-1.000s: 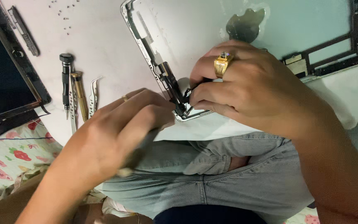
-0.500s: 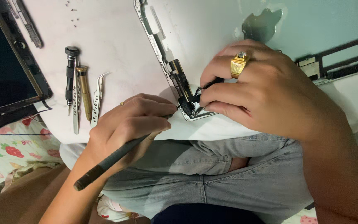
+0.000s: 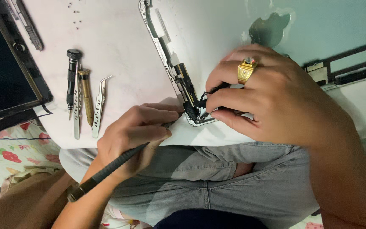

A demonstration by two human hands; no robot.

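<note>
The left hand has its grip pressed tight around a dark screwdriver, tip at the near corner of the opened tablet shell on the white surface. The right hand (gold ring on one finger) pinches small black parts at that same corner. Spare tools lie just left.

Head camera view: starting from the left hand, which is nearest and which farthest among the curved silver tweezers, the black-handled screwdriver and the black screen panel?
1. Curved silver tweezers, just up-left of the left hand, on the white mat.
2. Black-handled screwdriver, further left, past the brass-coloured tool.
3. Black screen panel, at the far left edge.
</note>
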